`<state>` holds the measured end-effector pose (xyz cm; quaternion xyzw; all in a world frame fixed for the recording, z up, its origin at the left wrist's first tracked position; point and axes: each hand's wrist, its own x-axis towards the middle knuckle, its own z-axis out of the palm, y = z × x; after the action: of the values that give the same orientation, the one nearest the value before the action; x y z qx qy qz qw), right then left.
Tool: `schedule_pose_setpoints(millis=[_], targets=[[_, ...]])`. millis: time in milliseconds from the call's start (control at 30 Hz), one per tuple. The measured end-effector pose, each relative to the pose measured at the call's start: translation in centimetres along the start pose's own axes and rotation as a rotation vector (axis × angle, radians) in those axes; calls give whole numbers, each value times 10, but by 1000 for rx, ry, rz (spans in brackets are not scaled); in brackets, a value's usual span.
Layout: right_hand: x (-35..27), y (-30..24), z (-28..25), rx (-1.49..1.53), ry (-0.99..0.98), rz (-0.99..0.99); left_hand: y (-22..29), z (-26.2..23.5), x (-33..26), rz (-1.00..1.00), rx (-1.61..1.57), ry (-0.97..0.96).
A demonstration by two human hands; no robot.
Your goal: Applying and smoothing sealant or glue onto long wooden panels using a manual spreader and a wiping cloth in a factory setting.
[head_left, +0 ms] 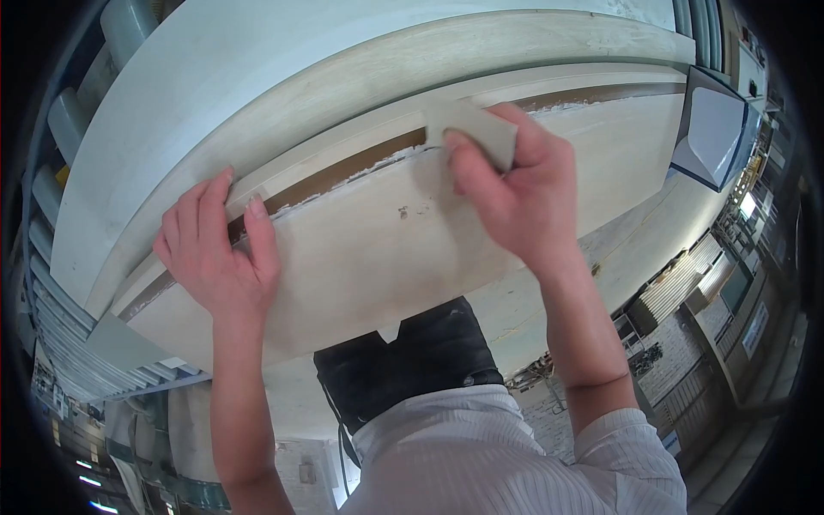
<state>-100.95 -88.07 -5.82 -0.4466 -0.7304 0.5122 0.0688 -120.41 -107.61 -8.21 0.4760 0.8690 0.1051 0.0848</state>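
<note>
A long pale wooden board [360, 232] lies across in front of me, with a raised pale strip [343, 142] along its far side. Between them runs a brown groove [343, 172], its near edge crusted with ragged white filler [378, 172]. My left hand [219, 249] rests over the groove at the left, fingers spread and holding nothing, fingertips reaching the far strip. Pinched in my right hand [519, 189] is a flat beige rectangular piece [472, 124]; its left edge meets the groove near the middle. Whether it is a scraper or folded sandpaper I cannot tell.
Beyond the board lies a large curved pale panel [215, 77]. Grey rollers [64, 339] line the left side. At the board's right end stands a dark blue tray-like thing [682, 154] with a white sheet. A black apron or bag [412, 352] hangs at my waist.
</note>
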Motion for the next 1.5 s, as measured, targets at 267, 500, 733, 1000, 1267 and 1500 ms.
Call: schedule_pose_setpoints(millis=[267, 500, 733, 1000, 1267, 1500], targets=[[0, -5, -2, -53, 39, 59, -3, 0, -1, 13, -5, 10], [0, -8, 3, -143, 2, -14, -2, 0, -2, 8, 17, 1], [-2, -9, 5, -188, -30, -13, -2, 0, -1, 5, 28, -10], [-2, -14, 10, -130, 63, -27, -2, -1, -1, 2, 26, -3], [-5, -13, 13, -193, 9, -34, -2, -1, 0, 22, 11, 15], [-5, -6, 13, -113, 139, -26, -2, 0, -1, 11, 7, 4]])
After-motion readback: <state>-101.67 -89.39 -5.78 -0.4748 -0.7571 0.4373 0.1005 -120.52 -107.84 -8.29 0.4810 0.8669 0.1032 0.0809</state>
